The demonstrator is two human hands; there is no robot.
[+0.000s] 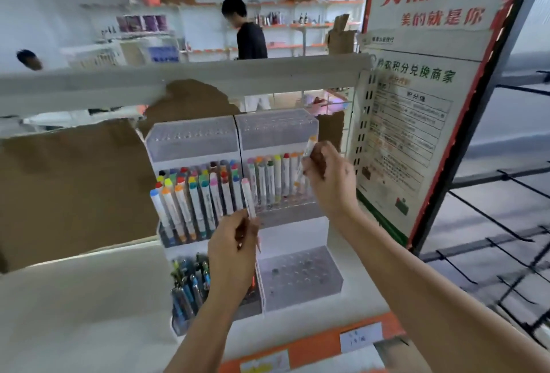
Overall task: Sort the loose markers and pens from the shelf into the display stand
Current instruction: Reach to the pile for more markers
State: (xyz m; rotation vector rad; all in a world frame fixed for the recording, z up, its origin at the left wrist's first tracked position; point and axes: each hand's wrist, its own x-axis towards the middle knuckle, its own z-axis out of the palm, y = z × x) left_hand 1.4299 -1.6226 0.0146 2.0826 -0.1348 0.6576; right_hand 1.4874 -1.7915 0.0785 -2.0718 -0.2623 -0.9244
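Note:
A tiered clear display stand sits on the white shelf. Its middle tiers hold several colour-capped markers, and its lower left tier holds several pens. My left hand grips a white marker with a pale pink cap, upright in front of the left marker rows. My right hand pinches an orange-capped white marker, tilted at the right end of the right marker row. The top tiers and the lower right tier hold nothing.
A white shelf board runs overhead. Brown cardboard stands to the left behind the stand. A poster board and dark wire racks stand on the right. A person is at far shelves. Orange price strip edges the shelf.

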